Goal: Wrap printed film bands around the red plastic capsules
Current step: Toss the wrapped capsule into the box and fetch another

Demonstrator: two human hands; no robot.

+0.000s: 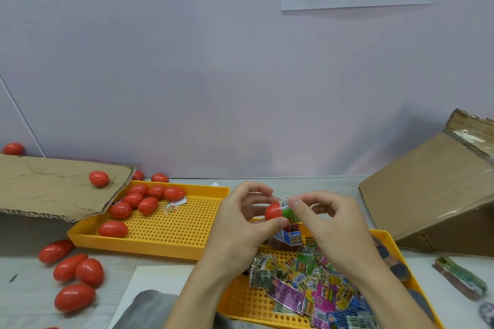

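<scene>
Holding noted on both sides, taken left to right. Well left of the fingers: loose red capsules (78, 269) on the table, untouched; a torn cardboard sheet (53, 187) with one capsule on it. Nearer the fingers, still left: perforated yellow tray (160, 232) carrying bare capsules, none banded as far as can be seen.

Left hand (240, 224): fingers curled, thumb and fingertips pinching the held capsule (273, 211) at its red end. Long axis judged roughly level, running left to right between the two hands. Right hand (331, 224): thumb and forefinger pinched on the printed film band (287, 208), which sits over the capsule's right end, touching it. Both hands in contact; neither nearer. Coming move judged to turn on sliding the band leftward along that axis toward the capsule's middle.

Below the right fingers: second yellow tray (251, 304) heaped with loose film bands (315, 283). Far right: cardboard box (427, 203) on its side; a bundled stack of film (462, 279) near the edge.

Hard to make out: how far the band overlaps the capsule; the right end hidden behind film and fingertips. Print on the band unreadable. Lower tray cut off at the frame's bottom.
</scene>
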